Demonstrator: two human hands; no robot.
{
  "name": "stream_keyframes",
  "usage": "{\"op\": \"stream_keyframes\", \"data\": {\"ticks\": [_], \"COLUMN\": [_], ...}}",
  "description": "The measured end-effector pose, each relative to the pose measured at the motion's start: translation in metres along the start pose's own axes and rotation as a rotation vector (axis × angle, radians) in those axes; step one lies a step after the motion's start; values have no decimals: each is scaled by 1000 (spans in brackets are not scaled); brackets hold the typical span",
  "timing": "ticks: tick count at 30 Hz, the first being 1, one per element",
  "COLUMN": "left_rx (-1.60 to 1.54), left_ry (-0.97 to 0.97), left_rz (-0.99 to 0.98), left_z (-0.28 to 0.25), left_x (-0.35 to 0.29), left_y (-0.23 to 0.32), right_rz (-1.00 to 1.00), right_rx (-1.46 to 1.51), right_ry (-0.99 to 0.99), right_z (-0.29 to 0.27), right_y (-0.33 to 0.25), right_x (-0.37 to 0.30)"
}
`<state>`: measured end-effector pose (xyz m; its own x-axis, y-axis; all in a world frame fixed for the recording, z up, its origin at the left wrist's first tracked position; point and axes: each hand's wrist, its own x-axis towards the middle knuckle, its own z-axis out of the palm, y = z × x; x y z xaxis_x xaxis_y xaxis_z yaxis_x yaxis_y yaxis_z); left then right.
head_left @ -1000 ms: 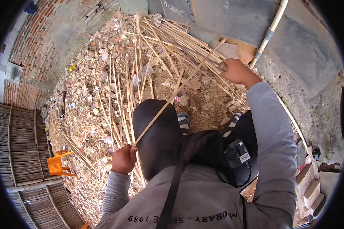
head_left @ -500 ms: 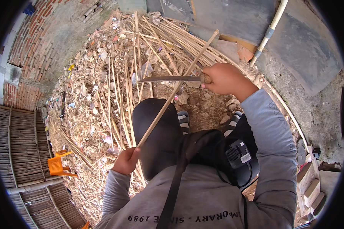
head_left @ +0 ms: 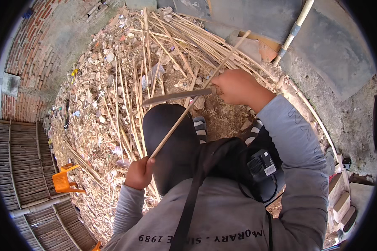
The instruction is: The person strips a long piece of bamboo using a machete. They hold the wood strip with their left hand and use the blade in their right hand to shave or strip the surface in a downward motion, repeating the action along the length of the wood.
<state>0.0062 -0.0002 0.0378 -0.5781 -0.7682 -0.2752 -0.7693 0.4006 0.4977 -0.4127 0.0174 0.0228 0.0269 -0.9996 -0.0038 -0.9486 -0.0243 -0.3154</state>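
Observation:
A long, thin bamboo strip (head_left: 174, 128) slants across my front, from low left up to the far right. My left hand (head_left: 139, 172) is closed around its near end, beside my dark-clad left knee. In my right hand (head_left: 238, 87) is the handle of a long-bladed knife (head_left: 167, 97), its fingers wrapped round it. The blade points left and crosses the strip above my knee, at or very close to its surface. Whether the edge bites into the bamboo, I cannot tell. Beyond the right hand, the strip's far end sticks out free.
Many bamboo strips (head_left: 197, 39) lie piled at the far side, others (head_left: 127, 104) scattered on littered ground left of my knee. An orange chair (head_left: 63, 182) stands at left by woven bamboo panels (head_left: 23, 163). A pole (head_left: 295, 31) leans on grey sheets at far right.
My right hand has shifted slightly left, and the knife's tip has swung toward me, so the blade now slopes. The strip's far end has moved right, and the strip looks narrower.

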Motion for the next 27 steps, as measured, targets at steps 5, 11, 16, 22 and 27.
{"op": "stream_keyframes", "data": {"ticks": [5,11,16,22,27], "left_rx": [6,-94,5,-18,152], "left_ry": [40,101,114,125,165], "left_rz": [45,-1,109,-2,52], "left_z": [7,16,13,18,12], "left_x": [11,-3,12,-3,-2], "left_y": [-8,-15,-13,-23,-14], "right_rz": [210,59,238,203,215], "right_rx": [357,149,360,184,127], "right_ry": [-46,43,100,37,15], "right_z": [2,-8,7,-16,4], "right_y": [46,-5,60,19,62], "right_x": [-7,-4,-3,3,4]}}
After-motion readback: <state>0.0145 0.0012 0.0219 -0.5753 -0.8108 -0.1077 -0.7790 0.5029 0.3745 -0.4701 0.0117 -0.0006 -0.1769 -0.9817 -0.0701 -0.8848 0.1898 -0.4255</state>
